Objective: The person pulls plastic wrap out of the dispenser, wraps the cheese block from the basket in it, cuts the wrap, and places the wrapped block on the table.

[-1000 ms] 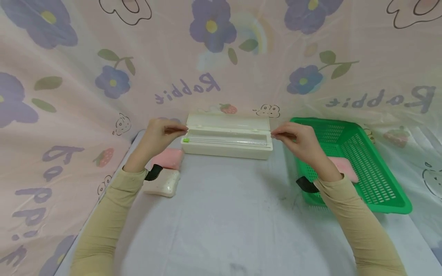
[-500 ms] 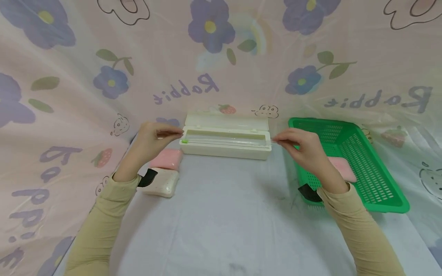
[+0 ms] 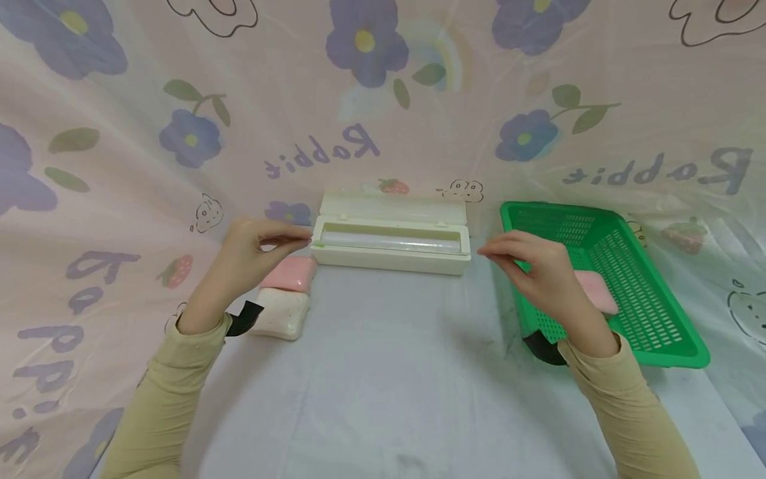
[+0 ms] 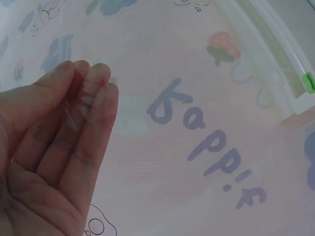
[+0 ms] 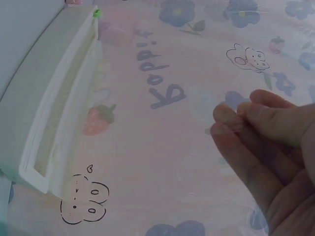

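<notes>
A white cling film dispenser [image 3: 391, 261] lies near the back of the table, its lid raised and the film roll [image 3: 389, 241] showing inside. A green slide cutter [image 4: 308, 82] sits at its left end. Clear cling film [image 4: 74, 105] is pinched between the thumb and fingers of my left hand [image 3: 251, 256], left of the dispenser. My right hand [image 3: 538, 269] pinches the film's other side, to the dispenser's right and beside the green basket. The film is so transparent that its spread between the hands barely shows.
Left of the dispenser lie a pink soap bar [image 3: 290, 274] and a white speckled soap bar [image 3: 281, 314]. A green plastic basket [image 3: 676, 332] on the right holds another pink soap bar [image 3: 595, 291]. Patterned cloth [image 3: 419, 120] hangs behind the table.
Both hands have drawn back slightly toward me and outward, away from the dispenser's ends, still pinching the film. The dispenser, soap bars and basket have stayed in place.
</notes>
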{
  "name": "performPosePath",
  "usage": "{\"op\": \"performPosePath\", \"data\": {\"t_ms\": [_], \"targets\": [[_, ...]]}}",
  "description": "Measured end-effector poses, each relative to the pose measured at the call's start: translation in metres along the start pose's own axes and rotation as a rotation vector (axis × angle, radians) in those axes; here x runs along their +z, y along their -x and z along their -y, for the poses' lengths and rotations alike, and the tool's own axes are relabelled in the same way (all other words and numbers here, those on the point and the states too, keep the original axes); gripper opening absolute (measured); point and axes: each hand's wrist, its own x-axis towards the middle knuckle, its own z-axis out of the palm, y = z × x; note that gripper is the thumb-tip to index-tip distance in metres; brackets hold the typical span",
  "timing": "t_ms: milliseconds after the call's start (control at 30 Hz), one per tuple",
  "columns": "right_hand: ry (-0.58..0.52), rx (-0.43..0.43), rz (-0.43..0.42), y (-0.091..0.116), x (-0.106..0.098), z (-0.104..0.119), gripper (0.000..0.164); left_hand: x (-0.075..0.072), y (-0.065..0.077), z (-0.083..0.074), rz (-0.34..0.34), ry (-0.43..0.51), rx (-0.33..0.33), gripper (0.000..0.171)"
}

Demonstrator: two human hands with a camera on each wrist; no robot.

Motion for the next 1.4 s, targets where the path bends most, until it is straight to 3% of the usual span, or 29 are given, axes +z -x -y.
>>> {"op": "performPosePath", "data": {"t_ms": [100,233,367,933,1200,1400], "targets": [[0.005,-0.022,-0.007,0.003,-0.001,0.004,0.034,-0.003,0.002,-0.004,-0.002,0.001,0.023,0.021],[-0.001,-0.044,-0.006,0.006,-0.003,0.009,0.008,-0.005,0.005,-0.01,-0.011,0.016,0.054,0.022],[0.013,-0.066,-0.013,0.008,-0.004,0.014,0.036,-0.008,0.008,-0.016,-0.022,0.008,0.076,0.023],[0.078,-0.151,-0.047,0.017,-0.011,0.037,0.038,-0.016,0.025,-0.037,-0.025,0.024,0.103,0.029],[-0.006,-0.125,-0.026,0.032,-0.005,0.044,0.037,-0.015,0.032,-0.037,0.051,0.091,0.065,0.03],[-0.061,-0.086,0.011,0.049,0.002,0.047,0.033,-0.014,0.045,-0.033,0.152,0.103,-0.024,0.024]]}}
